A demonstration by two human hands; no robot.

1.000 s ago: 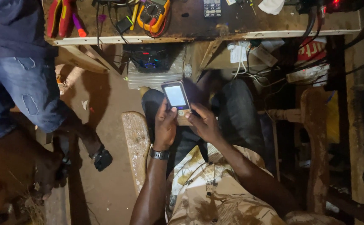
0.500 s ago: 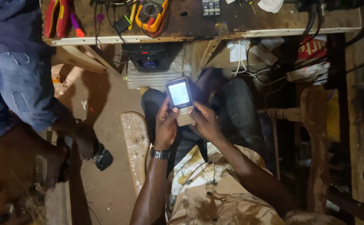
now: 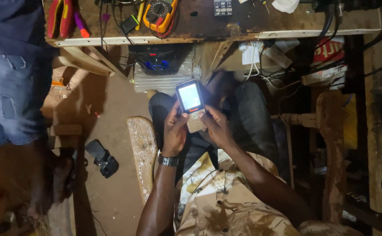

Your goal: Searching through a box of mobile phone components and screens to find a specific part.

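Holding lit phone, left hand, right hand gripping base

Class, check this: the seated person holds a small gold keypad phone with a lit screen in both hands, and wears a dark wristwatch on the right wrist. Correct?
Not quite. In the head view the dark wristwatch is on the left wrist. The rest stands: left hand and right hand both hold the small gold keypad phone, its screen lit.
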